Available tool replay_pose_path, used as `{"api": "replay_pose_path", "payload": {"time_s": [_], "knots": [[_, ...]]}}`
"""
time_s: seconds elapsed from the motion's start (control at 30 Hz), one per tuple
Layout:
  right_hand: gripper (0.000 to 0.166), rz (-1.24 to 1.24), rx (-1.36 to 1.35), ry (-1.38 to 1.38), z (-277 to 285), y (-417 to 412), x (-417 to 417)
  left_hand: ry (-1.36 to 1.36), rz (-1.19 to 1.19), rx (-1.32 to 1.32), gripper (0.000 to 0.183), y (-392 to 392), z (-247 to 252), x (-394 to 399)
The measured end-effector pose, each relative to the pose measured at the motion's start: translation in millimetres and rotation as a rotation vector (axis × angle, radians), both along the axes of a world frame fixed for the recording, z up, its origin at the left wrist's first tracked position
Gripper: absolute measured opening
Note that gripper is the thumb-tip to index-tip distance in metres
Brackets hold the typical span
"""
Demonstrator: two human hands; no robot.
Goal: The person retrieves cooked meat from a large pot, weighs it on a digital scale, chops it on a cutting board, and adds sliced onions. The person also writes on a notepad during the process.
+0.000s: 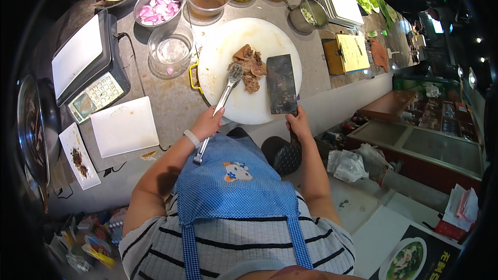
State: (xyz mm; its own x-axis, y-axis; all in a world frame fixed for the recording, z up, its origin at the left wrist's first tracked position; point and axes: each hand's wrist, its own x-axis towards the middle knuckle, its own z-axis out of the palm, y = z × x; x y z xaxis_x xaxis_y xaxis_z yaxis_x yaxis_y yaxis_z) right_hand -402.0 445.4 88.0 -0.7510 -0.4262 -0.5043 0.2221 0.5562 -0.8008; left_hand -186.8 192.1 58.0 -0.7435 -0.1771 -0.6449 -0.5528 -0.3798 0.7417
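Note:
A heap of brown cooked meat (252,70) lies on the round white cutting board (237,105). My left hand (207,125) grips a pair of metal tongs (223,97), whose tips touch the left side of the meat. In my right hand (299,125) is the handle of a cleaver (282,85). Its broad, dark, stained blade lies over the right part of the board, just beside the meat; whether it rests on the board I cannot tell. A yellow handle (193,79) sticks out at the board's left edge.
Left of the board are a clear plastic bowl (155,48), a digital scale (113,46) and a white square plate (126,126). Behind stand a bowl of cut onions (139,0) and a bowl of brown sauce (221,0). A saucepan (297,21) and a clipboard (350,56) sit right.

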Motion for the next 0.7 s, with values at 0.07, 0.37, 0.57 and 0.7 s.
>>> {"api": "replay_pose_path", "payload": {"time_s": [0.07,0.37,0.57,0.7], "knots": [[0.014,0.122,0.044,0.007,10,8,-7,-0.004,0.011,-0.029,0.027,4,-2,-5],[0.029,0.672,0.314,0.609,80,1,-1,0.009,0.123,-0.190,0.026,21,8,-12],[0.026,0.801,0.341,0.600,75,-16,11,-0.030,0.140,-0.310,0.019,6,16,-10],[0.026,0.723,0.253,0.653,73,-11,16,-0.008,0.088,-0.484,0.020,5,13,-6]]}}
